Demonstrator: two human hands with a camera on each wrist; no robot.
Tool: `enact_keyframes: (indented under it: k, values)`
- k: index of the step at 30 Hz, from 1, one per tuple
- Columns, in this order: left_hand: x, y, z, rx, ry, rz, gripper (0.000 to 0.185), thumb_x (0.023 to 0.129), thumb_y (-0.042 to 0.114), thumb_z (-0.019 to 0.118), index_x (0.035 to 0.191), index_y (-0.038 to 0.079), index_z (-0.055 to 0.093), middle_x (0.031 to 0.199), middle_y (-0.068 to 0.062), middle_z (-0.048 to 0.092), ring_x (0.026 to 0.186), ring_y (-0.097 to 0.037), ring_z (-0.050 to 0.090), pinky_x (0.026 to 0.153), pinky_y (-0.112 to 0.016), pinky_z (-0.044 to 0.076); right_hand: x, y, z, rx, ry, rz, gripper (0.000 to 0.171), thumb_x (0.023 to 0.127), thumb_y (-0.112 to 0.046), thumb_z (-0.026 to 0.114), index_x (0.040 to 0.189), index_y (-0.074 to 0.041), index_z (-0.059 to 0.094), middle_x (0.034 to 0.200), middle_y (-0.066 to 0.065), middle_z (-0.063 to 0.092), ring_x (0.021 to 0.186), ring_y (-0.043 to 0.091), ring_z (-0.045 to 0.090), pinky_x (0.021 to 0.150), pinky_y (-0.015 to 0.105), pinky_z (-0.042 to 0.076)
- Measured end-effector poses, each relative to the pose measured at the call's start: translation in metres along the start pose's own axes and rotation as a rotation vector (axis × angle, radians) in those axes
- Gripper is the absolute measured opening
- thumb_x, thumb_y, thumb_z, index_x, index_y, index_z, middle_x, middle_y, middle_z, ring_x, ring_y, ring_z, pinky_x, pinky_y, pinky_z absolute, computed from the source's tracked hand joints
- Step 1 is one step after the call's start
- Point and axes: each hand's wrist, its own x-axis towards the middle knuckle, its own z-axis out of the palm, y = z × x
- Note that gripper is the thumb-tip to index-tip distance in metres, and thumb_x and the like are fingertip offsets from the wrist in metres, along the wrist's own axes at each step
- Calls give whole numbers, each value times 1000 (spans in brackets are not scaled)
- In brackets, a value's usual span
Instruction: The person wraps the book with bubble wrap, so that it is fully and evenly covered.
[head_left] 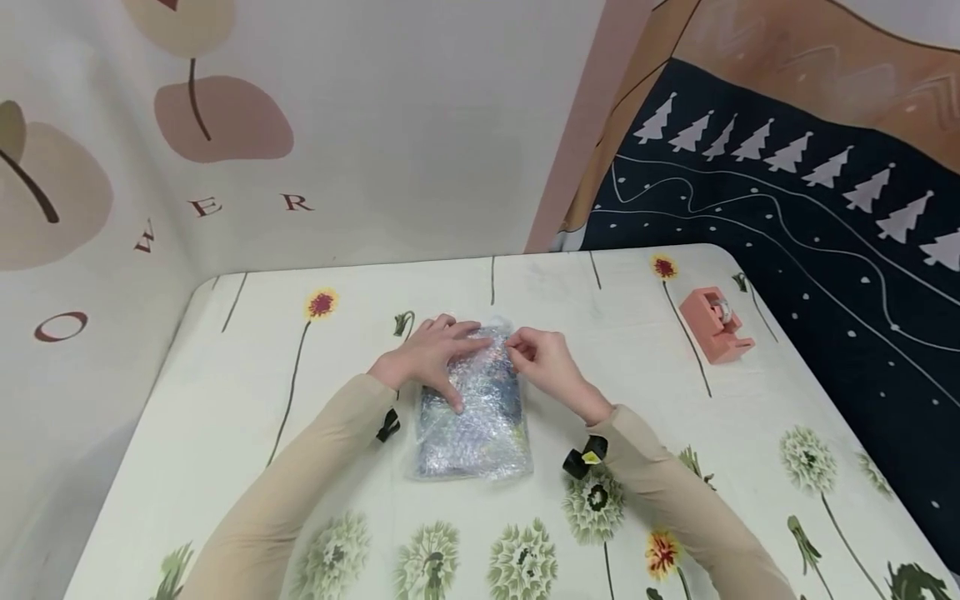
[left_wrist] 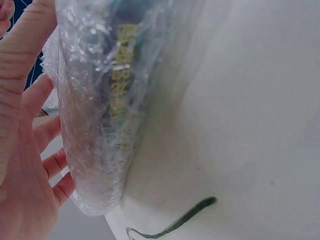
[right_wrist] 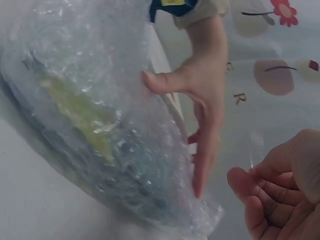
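A flat package [head_left: 476, 429] wrapped in clear bubble wrap lies on the table. Yellow characters and dark, colourful print show through the wrap [left_wrist: 107, 95] in the left wrist view; the item inside cannot be made out exactly. My left hand [head_left: 435, 354] rests on the package's upper left part, fingers spread, thumb pointing down across it. Beside its upper right edge is my right hand [head_left: 551, 367], thumb and index finger together. Between those fingertips, the right wrist view shows a short strip of clear tape [right_wrist: 257, 145] being pinched.
A pink tape dispenser [head_left: 712, 325] with a clear roll stands toward the table's far right. The table carries a white cloth [head_left: 247, 400] with printed flowers. Behind it hang a pale printed curtain [head_left: 420, 133] and a dark cloth with white trees [head_left: 750, 200].
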Motion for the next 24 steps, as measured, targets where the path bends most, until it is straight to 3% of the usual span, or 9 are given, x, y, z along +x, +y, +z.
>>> enact_keyframes:
  k: [5, 9, 14, 24]
  values:
    - [0, 0, 0, 3, -5, -6, 115, 47, 71, 77, 146, 29, 35, 153, -7, 24, 129, -32, 26, 99, -45, 27, 7, -4, 15, -198, -24, -89, 6, 79, 7, 61, 80, 1, 63, 73, 10, 67, 61, 16, 63, 56, 17, 49]
    - [0, 0, -1, -5, 1, -10, 114, 46, 69, 78, 145, 29, 37, 152, -7, 26, 127, -30, 28, 98, -45, 27, 10, -4, 26, -333, -62, -190, 9, 76, 6, 63, 84, 0, 64, 72, 6, 66, 59, 13, 59, 55, 16, 47]
    - [0, 0, 0, -1, 6, -7, 113, 46, 68, 79, 144, 27, 39, 152, -7, 26, 127, -29, 28, 99, -45, 27, 11, -3, 36, -432, -95, -285, 8, 77, 4, 62, 78, -3, 58, 68, 4, 60, 55, 12, 55, 51, 19, 45]
    - [0, 0, -2, -22, 14, 3, 114, 45, 66, 80, 144, 26, 40, 151, -9, 28, 125, -28, 29, 98, -45, 28, 14, -6, 43, -606, -107, -383, 9, 81, -1, 63, 79, -3, 54, 73, 8, 62, 50, 15, 53, 47, 27, 47]
